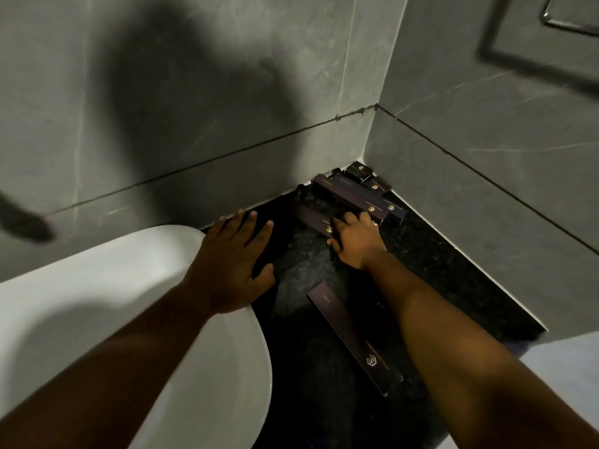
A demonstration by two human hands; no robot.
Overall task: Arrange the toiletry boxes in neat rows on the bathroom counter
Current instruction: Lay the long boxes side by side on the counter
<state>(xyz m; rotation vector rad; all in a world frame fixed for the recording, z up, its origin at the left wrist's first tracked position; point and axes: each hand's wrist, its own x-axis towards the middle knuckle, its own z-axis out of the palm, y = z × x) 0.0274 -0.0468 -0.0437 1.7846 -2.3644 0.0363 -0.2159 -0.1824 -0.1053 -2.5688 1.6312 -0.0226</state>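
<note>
**Dark boxes in the counter corner**

Grey stone-look wall tiles meet in a corner at about 1 o'clock, above a black speckled counter. A white basin fills the 8 o'clock side, and a metal-edged panel shows on the right wall at the top corner.

The toiletry boxes are long, dark purple-brown cartons, each with a small gold hexagon emblem near one end. Fine lettering runs beside the emblems but is too small to read. A cluster of boxes lies packed into the corner: two long ones side by side, pointing from 10 toward 4 o'clock, and two short ones behind them against the right wall. Another long box lies just left of that pair, roughly parallel to it. A single long box lies well apart from the rest, toward 6 o'clock, beside the right forearm.

The right hand rests on the near end of the box left of the cluster, fingers curled down over it; whether they actually clasp it, I cannot tell. The left hand is spread flat with fingers apart, holding nothing, its palm over the basin rim and its fingertips reaching over the dark counter.
</note>
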